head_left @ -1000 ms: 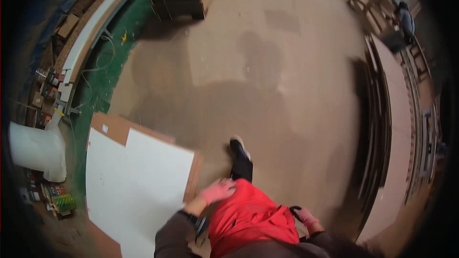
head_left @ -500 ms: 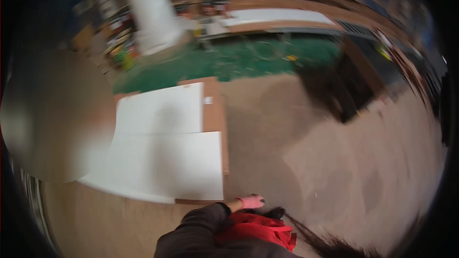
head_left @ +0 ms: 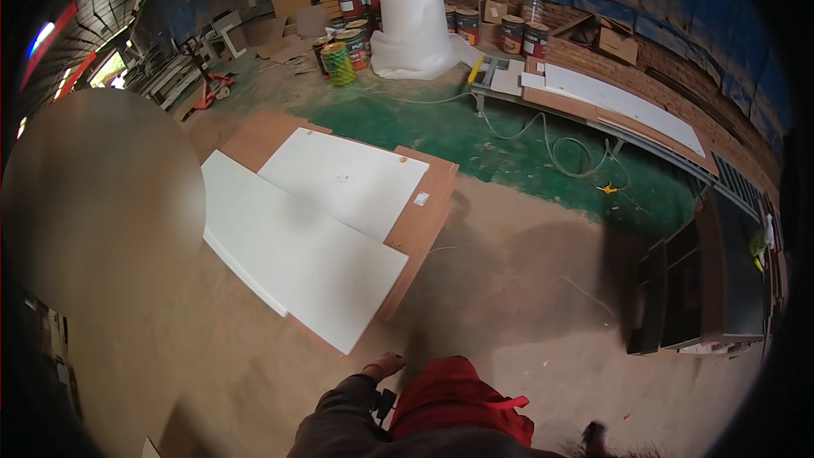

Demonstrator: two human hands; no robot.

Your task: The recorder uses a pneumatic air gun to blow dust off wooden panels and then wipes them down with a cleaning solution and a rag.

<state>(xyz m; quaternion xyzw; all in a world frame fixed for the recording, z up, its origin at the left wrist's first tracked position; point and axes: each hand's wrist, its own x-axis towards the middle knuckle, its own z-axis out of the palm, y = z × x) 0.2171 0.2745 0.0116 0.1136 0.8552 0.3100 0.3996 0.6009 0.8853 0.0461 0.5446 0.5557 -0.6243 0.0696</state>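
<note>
Far left of the big white roll [head_left: 411, 13], I see a red pallet jack [head_left: 205, 95]. Nearer to me than the roll, and a bit left of it, lie two flat white boards. The front board [head_left: 314, 254] is partly over the back board [head_left: 348, 174], with brown boards [head_left: 417, 197] under them. I think the front board is heavy and stiff. It looks smooth, so it could slip, and its corners could chip. I would hold it by both long edges, not by one corner.

My left hand [head_left: 388, 364] is much nearer than the roll, just beside the front board's near corner. I see nothing in it. It is too dark to tell if my fingers are wide or curled. My red apron [head_left: 458, 394] is on this side of the roll. Right of the roll is a long bench [head_left: 500, 94]. Low and right of the roll is a dark blur [head_left: 595, 434]. It may be my right hand, but I can't tell, so I can't tell its grip. Far right of the roll stands a dark cabinet [head_left: 736, 284].
</note>
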